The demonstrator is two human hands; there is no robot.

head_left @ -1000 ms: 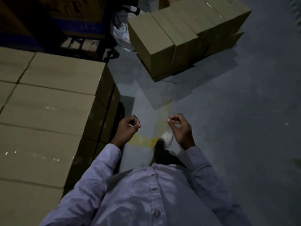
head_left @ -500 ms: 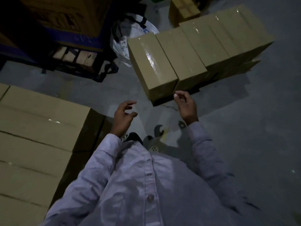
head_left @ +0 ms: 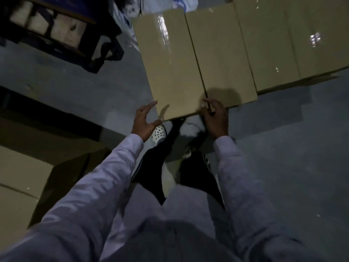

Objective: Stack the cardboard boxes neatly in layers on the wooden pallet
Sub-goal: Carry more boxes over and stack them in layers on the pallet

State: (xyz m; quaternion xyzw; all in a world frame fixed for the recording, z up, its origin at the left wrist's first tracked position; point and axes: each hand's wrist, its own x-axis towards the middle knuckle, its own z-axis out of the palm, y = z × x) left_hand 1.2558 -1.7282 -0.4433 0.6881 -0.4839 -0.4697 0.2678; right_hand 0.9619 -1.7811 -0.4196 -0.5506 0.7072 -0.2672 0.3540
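1. Dim grey concrete floor [head_left: 292, 148] fills the scene, seen from above in poor light.
2. Closest in, two pale lilac sleeves [head_left: 105, 182] reach forward over dark trousers. A white shoe [head_left: 159, 134] with holes stands on the floor between them.
3. At the lower left, stacked boxes [head_left: 20, 174] of brown cardboard sit well apart from both hands.
4. The left hand [head_left: 144, 120] is at the near left corner of the nearest box [head_left: 170, 63]. Its grip is open, with the fingers spread, the thumb tip by the corner and the forefinger against the left side.
5. The right hand [head_left: 215, 118] is at the near right corner of that box, at the seam with its neighbour. The thumb lies on top and the fingers are bent, but it is not clear whether the grip has closed on the cardboard.
6. The nearest box lies flat just ahead of the feet with its taped top up. It forms the left end of a row of boxes [head_left: 273, 44] set side by side and touching.
7. Beyond the row's left end lies a white plastic bag [head_left: 170, 4].
8. At the far upper left a dark frame [head_left: 105, 52] holds pale blocks, too blurred to make out.
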